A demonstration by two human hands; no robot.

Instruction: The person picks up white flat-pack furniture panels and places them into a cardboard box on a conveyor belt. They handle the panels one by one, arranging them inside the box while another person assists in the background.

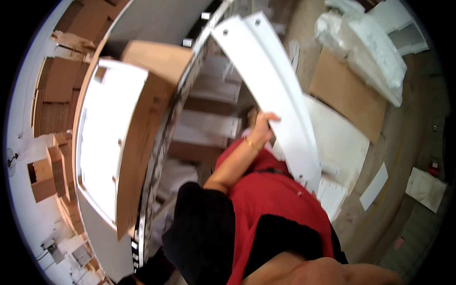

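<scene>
Left hand (262, 127) grips the edge of the white panel (280, 95) at frame centre, fingers curled over it. The panel's long axis runs from upper centre down to lower right. The right hand (308, 271), at the bottom edge, sits well apart; its grip can't be told. A cardboard box (142, 142) stands left.
</scene>
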